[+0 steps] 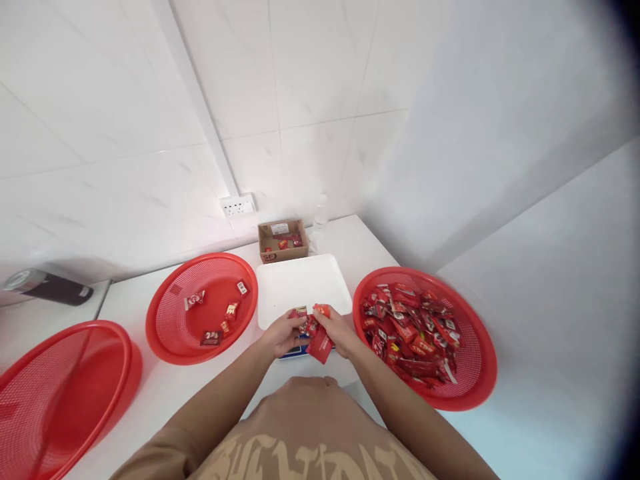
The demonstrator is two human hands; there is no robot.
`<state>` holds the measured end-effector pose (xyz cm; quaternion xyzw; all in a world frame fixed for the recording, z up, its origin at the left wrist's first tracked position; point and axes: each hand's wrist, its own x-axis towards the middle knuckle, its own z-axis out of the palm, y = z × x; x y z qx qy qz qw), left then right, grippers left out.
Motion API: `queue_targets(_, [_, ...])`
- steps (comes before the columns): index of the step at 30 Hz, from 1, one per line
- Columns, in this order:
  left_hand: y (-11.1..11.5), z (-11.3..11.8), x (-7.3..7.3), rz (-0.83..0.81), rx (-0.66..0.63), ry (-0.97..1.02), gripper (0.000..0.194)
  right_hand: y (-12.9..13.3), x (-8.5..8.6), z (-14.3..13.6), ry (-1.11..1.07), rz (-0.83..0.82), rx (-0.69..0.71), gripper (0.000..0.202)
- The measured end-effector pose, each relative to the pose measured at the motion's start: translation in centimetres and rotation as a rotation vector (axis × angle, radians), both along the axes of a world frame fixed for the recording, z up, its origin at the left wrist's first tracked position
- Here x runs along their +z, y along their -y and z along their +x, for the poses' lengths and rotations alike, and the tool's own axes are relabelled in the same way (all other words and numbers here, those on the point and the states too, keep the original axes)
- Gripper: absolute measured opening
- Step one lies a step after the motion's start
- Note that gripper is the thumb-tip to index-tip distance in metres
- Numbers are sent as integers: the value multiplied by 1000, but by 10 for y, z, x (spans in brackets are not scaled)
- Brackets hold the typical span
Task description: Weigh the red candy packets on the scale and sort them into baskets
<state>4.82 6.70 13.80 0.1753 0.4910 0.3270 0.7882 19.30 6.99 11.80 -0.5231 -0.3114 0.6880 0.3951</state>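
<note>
In front of my body, both hands are closed around small red snack packets (320,344). My left hand (284,333) grips some of them by its fingertips, one with a pale green top edge. My right hand (339,332) holds others, an orange-red one between thumb and fingers and a larger plain red one hanging lowest. Just beyond the hands lies the white tray (300,280) of a scale, whose blue front is partly hidden beneath them. To the right, a red plastic basket (480,360) is heaped with similar packets. On the left, another red basket (165,300) has several scattered packets inside.
A third red basket (120,347) stands at the far left, near a dark tumbler (55,285) lying on its side. Behind the tray are a small cardboard box (275,256) with a few packets and a clear bottle (321,210). A socket strip (238,205) is on the wall.
</note>
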Motion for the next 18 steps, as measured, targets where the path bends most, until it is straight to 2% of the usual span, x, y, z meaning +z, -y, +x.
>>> queue_targets(5, [-22,-7,4,59,47,-87,29,-27,7,-3,-175,-120,-13,37])
queue_targets(7, [-29,-13,6,60,67,-140,35,-35,9,1,-143,-175,-15,50])
queue_targets(10, [-33,-22,5,31,107,-244,49,-37,2,10,-76,-228,-28,66])
queue_targets(13, [-30,-28,0,21,142,-317,56,-30,-10,19,-127,-215,-86,59])
queue_targets(18, [-19,-23,-5,38,105,-363,45,-18,-18,24,-170,-247,-220,36])
